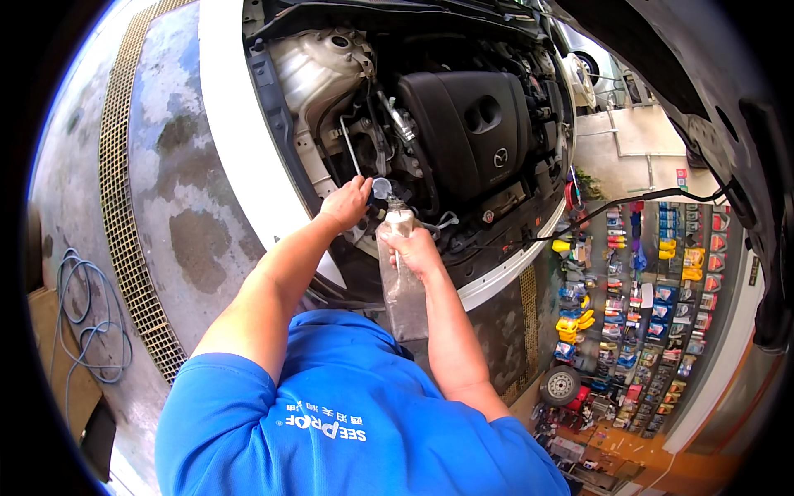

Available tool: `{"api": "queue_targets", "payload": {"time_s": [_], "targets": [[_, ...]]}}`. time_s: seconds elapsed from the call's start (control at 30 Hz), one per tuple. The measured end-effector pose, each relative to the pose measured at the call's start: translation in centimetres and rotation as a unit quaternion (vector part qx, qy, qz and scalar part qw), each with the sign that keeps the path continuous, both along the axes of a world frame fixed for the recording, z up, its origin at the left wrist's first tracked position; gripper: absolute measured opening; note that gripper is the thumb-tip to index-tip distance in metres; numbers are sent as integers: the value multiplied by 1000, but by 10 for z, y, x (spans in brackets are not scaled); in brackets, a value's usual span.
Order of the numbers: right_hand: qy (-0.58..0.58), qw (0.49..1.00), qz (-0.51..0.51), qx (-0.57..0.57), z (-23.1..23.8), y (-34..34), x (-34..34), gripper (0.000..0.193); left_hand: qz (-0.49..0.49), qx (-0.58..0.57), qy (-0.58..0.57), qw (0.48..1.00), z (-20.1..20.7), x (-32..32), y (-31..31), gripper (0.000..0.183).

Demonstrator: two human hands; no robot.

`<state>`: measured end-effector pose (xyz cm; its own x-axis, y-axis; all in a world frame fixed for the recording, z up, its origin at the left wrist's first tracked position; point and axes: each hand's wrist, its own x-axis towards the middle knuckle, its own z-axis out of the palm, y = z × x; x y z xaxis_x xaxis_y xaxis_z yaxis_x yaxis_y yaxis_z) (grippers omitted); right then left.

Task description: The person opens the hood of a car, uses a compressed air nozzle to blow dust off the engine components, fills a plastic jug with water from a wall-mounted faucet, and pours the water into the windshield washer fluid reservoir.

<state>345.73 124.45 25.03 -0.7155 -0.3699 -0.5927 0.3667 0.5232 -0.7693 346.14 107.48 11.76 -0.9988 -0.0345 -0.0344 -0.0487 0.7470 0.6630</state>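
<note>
A clear plastic bottle is tilted toward the engine bay, its neck at the filler opening beside a pale round cap. My right hand wraps round the bottle's upper part. Just left of the neck, my left hand is closed, its fingertips at the edge of that cap, which stands tipped up. A thin pale rod runs down to my left fingers; whether they touch it I cannot tell. What lies directly beneath the bottle's mouth is hidden.
The black engine cover fills the bay's middle. White fender borders it on the left. The raised hood hangs at the right with a prop rod. Beyond are shelves of goods, a wheel, a floor grate and a blue hose.
</note>
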Motion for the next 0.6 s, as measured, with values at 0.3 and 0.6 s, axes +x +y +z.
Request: {"api": "queue_targets", "payload": {"time_s": [0.3, 0.6], "targets": [[5, 1000, -30, 9, 12, 6, 8, 10, 3, 0, 10, 1000, 1, -1, 0, 64], [24, 993, -92, -64, 32, 57, 41, 20, -7, 37, 81, 996, -6, -34, 13, 63]]}}
